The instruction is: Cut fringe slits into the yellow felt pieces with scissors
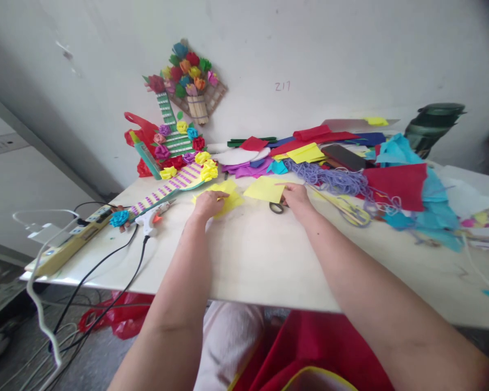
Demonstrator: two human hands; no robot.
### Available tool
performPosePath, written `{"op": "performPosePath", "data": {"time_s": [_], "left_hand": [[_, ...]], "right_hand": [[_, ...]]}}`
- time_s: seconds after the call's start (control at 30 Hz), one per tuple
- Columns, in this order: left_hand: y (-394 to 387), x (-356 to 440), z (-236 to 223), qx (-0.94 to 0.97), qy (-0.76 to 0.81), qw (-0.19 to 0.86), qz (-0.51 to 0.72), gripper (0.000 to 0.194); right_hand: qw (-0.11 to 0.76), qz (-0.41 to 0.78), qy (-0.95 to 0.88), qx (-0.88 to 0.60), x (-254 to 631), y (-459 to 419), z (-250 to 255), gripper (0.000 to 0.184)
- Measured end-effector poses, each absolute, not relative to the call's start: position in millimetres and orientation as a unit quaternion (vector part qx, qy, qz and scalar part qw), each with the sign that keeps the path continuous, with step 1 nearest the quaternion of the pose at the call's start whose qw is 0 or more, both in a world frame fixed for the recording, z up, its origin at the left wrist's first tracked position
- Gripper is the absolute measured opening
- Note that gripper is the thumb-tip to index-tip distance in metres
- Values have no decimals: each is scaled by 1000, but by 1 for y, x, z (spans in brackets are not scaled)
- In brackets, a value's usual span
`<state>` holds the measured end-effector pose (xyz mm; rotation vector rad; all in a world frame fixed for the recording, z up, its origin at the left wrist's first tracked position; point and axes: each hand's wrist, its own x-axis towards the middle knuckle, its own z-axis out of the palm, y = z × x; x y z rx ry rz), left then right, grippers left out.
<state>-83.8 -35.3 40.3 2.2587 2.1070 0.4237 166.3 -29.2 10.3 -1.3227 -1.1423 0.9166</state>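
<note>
My left hand (212, 203) rests on a small spread of yellow paper pieces (231, 202), with its fingers closed at their near edge. A flat yellow paper sheet (264, 189) extends leftward from my right hand (296, 195), which pinches its right end. Just below that sheet shows a black loop (276, 208) that looks like a scissors handle; the blades are hidden, and I cannot tell if the right fingers touch it.
At left stand a guitar-shaped craft with paper flowers (175, 141), a white glue gun (147, 221) and a power strip (75, 241) with cables. Purple yarn (330, 178), a dark phone (346, 157) and coloured paper (397, 187) lie right. A green-lidded jar (430, 130) stands behind.
</note>
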Motion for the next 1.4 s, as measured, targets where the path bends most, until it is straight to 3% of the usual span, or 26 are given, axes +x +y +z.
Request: {"op": "performPosePath", "data": {"time_s": [0.2, 0.57, 1.13, 1.4], "left_hand": [[-42, -76, 37, 715, 692, -14, 102, 44], [-35, -70, 28, 700, 698, -72, 130, 30], [-37, -71, 30, 712, 693, -47, 104, 34], [-35, -74, 28, 689, 708, -42, 148, 29]], "right_hand": [[549, 388, -484, -560, 166, -31, 11, 34], [557, 390, -479, -555, 167, -29, 8, 34], [552, 383, -478, -565, 167, -33, 11, 36], [549, 383, -481, -566, 167, -33, 11, 37]]}}
